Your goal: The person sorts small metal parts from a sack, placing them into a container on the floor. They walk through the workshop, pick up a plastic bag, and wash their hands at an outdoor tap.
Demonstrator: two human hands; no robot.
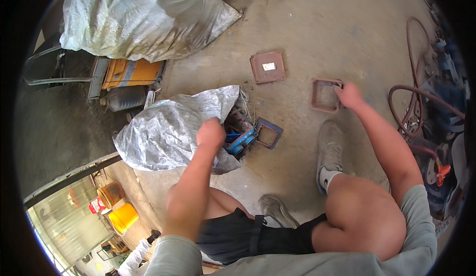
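Observation:
My left hand is closed on the upper edge of a silvery woven sack lying on its side. Blue metal parts show in the sack's mouth, just right of that hand. A dark square frame lies on the floor against the mouth. My right hand grips the right side of a shallow reddish-brown square metal box, low over the floor; whether it touches the floor I cannot tell. Farther off lies a flat reddish-brown square plate with a white label on it.
A large, full pale sack stands at the far left, beside an orange object and a clear plastic bottle. Reddish hoses curl along the right, near dark clutter. A yellow bucket stands lower left. My shoes are close by.

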